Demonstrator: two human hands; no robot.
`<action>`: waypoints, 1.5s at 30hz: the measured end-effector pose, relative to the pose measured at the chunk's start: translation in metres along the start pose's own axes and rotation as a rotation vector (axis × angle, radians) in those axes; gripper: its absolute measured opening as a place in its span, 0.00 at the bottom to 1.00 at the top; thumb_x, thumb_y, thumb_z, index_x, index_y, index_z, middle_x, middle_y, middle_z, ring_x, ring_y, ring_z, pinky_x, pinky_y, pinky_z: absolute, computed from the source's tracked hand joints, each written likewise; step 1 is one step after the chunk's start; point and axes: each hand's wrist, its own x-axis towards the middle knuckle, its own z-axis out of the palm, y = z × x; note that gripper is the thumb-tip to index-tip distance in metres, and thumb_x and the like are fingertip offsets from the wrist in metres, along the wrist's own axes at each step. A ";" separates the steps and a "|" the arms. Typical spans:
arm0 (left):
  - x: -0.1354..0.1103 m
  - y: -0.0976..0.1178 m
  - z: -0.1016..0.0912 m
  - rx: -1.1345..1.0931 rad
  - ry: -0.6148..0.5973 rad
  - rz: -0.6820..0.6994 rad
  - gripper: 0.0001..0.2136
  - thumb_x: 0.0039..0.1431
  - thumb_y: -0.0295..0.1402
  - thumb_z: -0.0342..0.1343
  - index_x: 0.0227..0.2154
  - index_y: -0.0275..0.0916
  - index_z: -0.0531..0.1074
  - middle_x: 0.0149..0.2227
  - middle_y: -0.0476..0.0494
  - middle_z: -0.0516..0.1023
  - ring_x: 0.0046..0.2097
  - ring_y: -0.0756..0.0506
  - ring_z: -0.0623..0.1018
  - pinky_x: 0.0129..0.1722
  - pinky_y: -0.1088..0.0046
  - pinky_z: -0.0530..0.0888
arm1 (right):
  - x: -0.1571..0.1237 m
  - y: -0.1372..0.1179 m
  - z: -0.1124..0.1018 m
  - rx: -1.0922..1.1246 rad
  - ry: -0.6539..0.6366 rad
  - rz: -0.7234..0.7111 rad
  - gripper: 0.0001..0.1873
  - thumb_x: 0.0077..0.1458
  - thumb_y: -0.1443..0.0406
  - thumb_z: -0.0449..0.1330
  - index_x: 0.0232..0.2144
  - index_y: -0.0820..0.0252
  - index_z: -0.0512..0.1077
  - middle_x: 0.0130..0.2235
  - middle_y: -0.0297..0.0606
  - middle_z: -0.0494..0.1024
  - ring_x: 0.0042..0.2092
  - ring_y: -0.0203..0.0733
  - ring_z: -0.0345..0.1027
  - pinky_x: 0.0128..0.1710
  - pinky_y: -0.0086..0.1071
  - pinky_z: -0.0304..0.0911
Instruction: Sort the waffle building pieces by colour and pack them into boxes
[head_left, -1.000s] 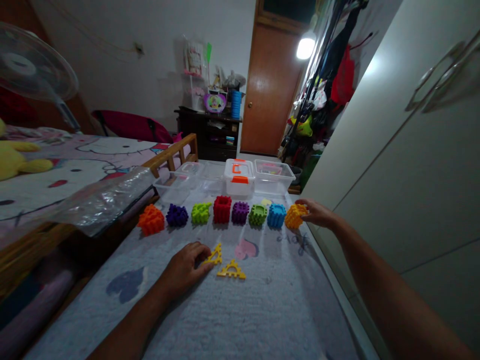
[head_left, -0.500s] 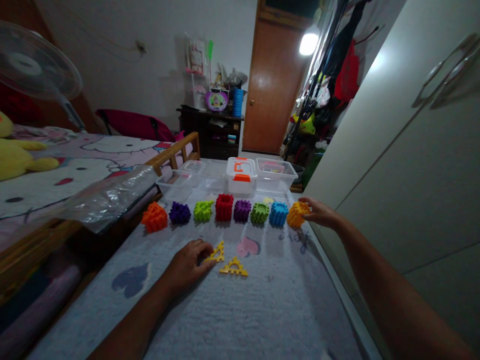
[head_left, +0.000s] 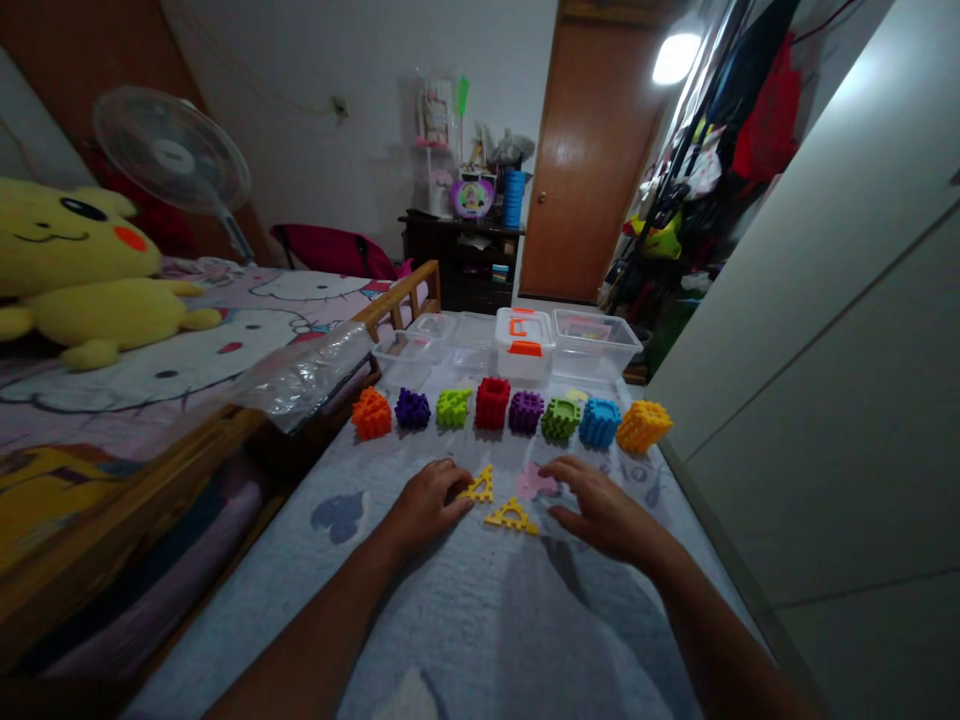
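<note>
My left hand [head_left: 433, 502] has its thumb and fingers closed on the left edge of a yellow triangular toy piece [head_left: 484, 487] with toothed sides. A second yellow triangular piece [head_left: 513, 516] with an arched cut-out lies flat on the cloth just right of it. Beyond that piece, my right hand [head_left: 600, 505] hovers with thumb and fingers apart and nothing between them. Behind both hands stands a row of notched block cubes: orange [head_left: 372, 413], dark blue [head_left: 413, 409], lime [head_left: 453, 408], red [head_left: 493, 404], purple [head_left: 526, 411], green [head_left: 561, 419], light blue [head_left: 600, 423] and yellow-orange [head_left: 643, 427].
Clear plastic boxes [head_left: 596, 340] and a lidded box with orange clips [head_left: 524, 345] stand behind the row. A wooden bed rail [head_left: 401, 298] runs along the left, with crinkled plastic [head_left: 307, 368] beside it. The white cabinet [head_left: 832, 400] borders the right side.
My right hand has let go of the yellow-orange cube at the row's right end and come back near the yellow pieces. My left hand keeps its piece. The view has swung left.
</note>
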 end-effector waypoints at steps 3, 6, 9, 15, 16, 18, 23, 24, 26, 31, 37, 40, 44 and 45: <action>-0.001 0.002 0.000 -0.024 0.044 0.018 0.10 0.57 0.34 0.56 0.40 0.37 0.76 0.38 0.41 0.75 0.41 0.43 0.74 0.43 0.67 0.69 | 0.006 -0.005 0.033 0.005 -0.037 -0.013 0.15 0.53 0.69 0.58 0.45 0.60 0.70 0.45 0.43 0.74 0.46 0.44 0.69 0.48 0.38 0.65; 0.000 0.002 0.001 -0.043 0.074 0.025 0.11 0.58 0.33 0.56 0.41 0.37 0.76 0.38 0.41 0.75 0.41 0.43 0.74 0.43 0.68 0.69 | 0.010 -0.002 0.050 -0.032 -0.019 -0.009 0.15 0.48 0.66 0.63 0.41 0.61 0.70 0.42 0.43 0.72 0.45 0.45 0.67 0.45 0.38 0.65; 0.001 0.002 0.002 -0.042 0.074 0.035 0.11 0.58 0.33 0.56 0.41 0.37 0.76 0.38 0.42 0.75 0.41 0.43 0.73 0.43 0.67 0.69 | 0.011 0.002 0.059 -0.050 0.021 -0.006 0.15 0.46 0.67 0.63 0.40 0.61 0.69 0.42 0.43 0.71 0.44 0.45 0.65 0.45 0.38 0.64; 0.000 0.002 0.003 -0.020 0.070 0.026 0.10 0.57 0.34 0.56 0.40 0.38 0.76 0.36 0.43 0.75 0.40 0.44 0.73 0.41 0.69 0.69 | 0.012 0.003 0.061 -0.036 -0.034 -0.025 0.24 0.48 0.72 0.55 0.50 0.61 0.67 0.38 0.40 0.74 0.39 0.43 0.67 0.42 0.35 0.63; 0.000 0.002 0.003 -0.014 0.068 0.023 0.10 0.57 0.34 0.56 0.40 0.38 0.75 0.36 0.43 0.74 0.39 0.44 0.73 0.40 0.69 0.69 | 0.012 0.002 0.060 -0.049 -0.047 -0.036 0.23 0.48 0.73 0.54 0.48 0.61 0.69 0.38 0.40 0.74 0.39 0.43 0.67 0.42 0.35 0.62; 0.000 0.003 0.003 -0.006 0.063 0.018 0.10 0.56 0.35 0.56 0.39 0.37 0.75 0.35 0.44 0.74 0.38 0.44 0.73 0.38 0.70 0.68 | 0.013 -0.002 0.058 -0.067 -0.069 -0.036 0.20 0.47 0.72 0.54 0.44 0.62 0.70 0.37 0.41 0.74 0.39 0.43 0.67 0.42 0.35 0.62; 0.000 0.007 0.003 -0.005 0.068 -0.019 0.07 0.54 0.35 0.57 0.33 0.38 0.74 0.32 0.46 0.74 0.34 0.46 0.72 0.34 0.72 0.66 | 0.009 -0.007 0.048 -0.049 -0.148 -0.010 0.20 0.44 0.69 0.57 0.43 0.62 0.69 0.36 0.39 0.72 0.37 0.42 0.65 0.39 0.33 0.62; 0.000 0.007 0.002 -0.005 0.075 -0.032 0.06 0.54 0.35 0.57 0.33 0.38 0.73 0.31 0.46 0.74 0.33 0.46 0.72 0.34 0.72 0.66 | 0.007 -0.007 0.046 -0.037 -0.166 -0.021 0.21 0.43 0.70 0.57 0.44 0.62 0.68 0.37 0.39 0.71 0.38 0.42 0.65 0.39 0.33 0.62; 0.000 0.008 0.002 -0.002 0.093 -0.058 0.06 0.54 0.35 0.57 0.32 0.38 0.73 0.30 0.47 0.74 0.33 0.47 0.72 0.33 0.72 0.65 | 0.005 -0.007 0.042 -0.018 -0.187 -0.039 0.23 0.42 0.72 0.57 0.45 0.61 0.67 0.39 0.39 0.70 0.41 0.43 0.65 0.42 0.33 0.62; 0.000 0.009 0.001 -0.001 0.099 -0.136 0.08 0.53 0.35 0.58 0.35 0.38 0.73 0.29 0.48 0.75 0.32 0.46 0.73 0.33 0.72 0.65 | 0.001 -0.007 0.035 0.017 -0.223 0.001 0.20 0.44 0.73 0.57 0.43 0.58 0.67 0.39 0.37 0.68 0.40 0.41 0.64 0.42 0.33 0.62; -0.001 0.008 0.000 -0.013 0.059 -0.096 0.15 0.52 0.32 0.57 0.43 0.38 0.72 0.32 0.47 0.75 0.34 0.46 0.74 0.34 0.72 0.66 | -0.002 -0.001 0.033 0.063 -0.260 0.028 0.23 0.43 0.72 0.61 0.45 0.56 0.67 0.42 0.36 0.68 0.42 0.41 0.64 0.44 0.34 0.62; -0.001 0.006 0.002 0.020 0.059 -0.036 0.07 0.52 0.31 0.55 0.35 0.39 0.73 0.33 0.46 0.75 0.34 0.46 0.73 0.35 0.72 0.66 | -0.002 -0.001 0.035 0.045 -0.203 0.031 0.19 0.43 0.70 0.62 0.41 0.57 0.67 0.41 0.36 0.67 0.41 0.41 0.63 0.43 0.34 0.62; -0.001 0.006 0.004 0.029 0.063 -0.029 0.05 0.52 0.31 0.54 0.33 0.39 0.73 0.31 0.46 0.75 0.34 0.46 0.73 0.35 0.72 0.67 | 0.000 -0.002 0.038 0.064 -0.109 0.020 0.20 0.41 0.67 0.65 0.39 0.57 0.66 0.41 0.36 0.67 0.40 0.41 0.63 0.40 0.34 0.62; -0.001 0.007 0.004 0.030 0.063 -0.027 0.05 0.52 0.31 0.54 0.32 0.39 0.73 0.31 0.46 0.75 0.34 0.46 0.73 0.35 0.72 0.67 | 0.001 -0.002 0.038 0.085 -0.084 0.030 0.20 0.41 0.66 0.65 0.39 0.57 0.65 0.41 0.36 0.67 0.39 0.40 0.63 0.39 0.33 0.62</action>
